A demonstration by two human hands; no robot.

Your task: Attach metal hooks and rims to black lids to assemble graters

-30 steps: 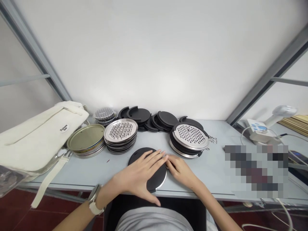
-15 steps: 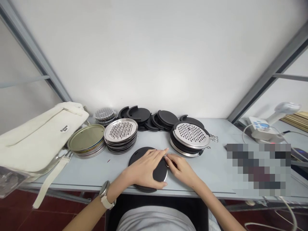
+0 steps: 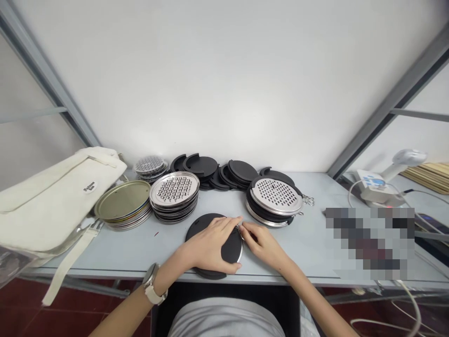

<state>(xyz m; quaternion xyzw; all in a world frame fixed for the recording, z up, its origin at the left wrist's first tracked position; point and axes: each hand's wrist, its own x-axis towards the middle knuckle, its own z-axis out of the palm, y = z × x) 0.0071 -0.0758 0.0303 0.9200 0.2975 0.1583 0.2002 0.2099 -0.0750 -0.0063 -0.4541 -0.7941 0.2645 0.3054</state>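
A round black disc [image 3: 231,248] with a silvery metal rim showing along its right side lies near the front edge of the table. My left hand [image 3: 212,245] rests over it, fingers stretched out and thumb spread toward the right edge. At that edge, my right hand [image 3: 261,241] is closed in a pinch on a small metal ring [image 3: 242,232], mostly covered by the fingertips. The left fingertips reach close to the same spot. Behind the right hand, a stack of black holders with perforated grater plates [image 3: 277,194] has metal rings [image 3: 308,200] at its right.
Left of the disc stand stacks of grater plates [image 3: 174,189] and olive-topped round plates [image 3: 122,200]. Black round holders [image 3: 242,172] line the wall. A cream bag [image 3: 59,201] lies far left, its strap over the table edge. A white device [image 3: 379,187] with cables is right.
Both hands keep nearly the same pose at the disc's edge, with the right fingers still pinching. The whole view has shifted slightly.
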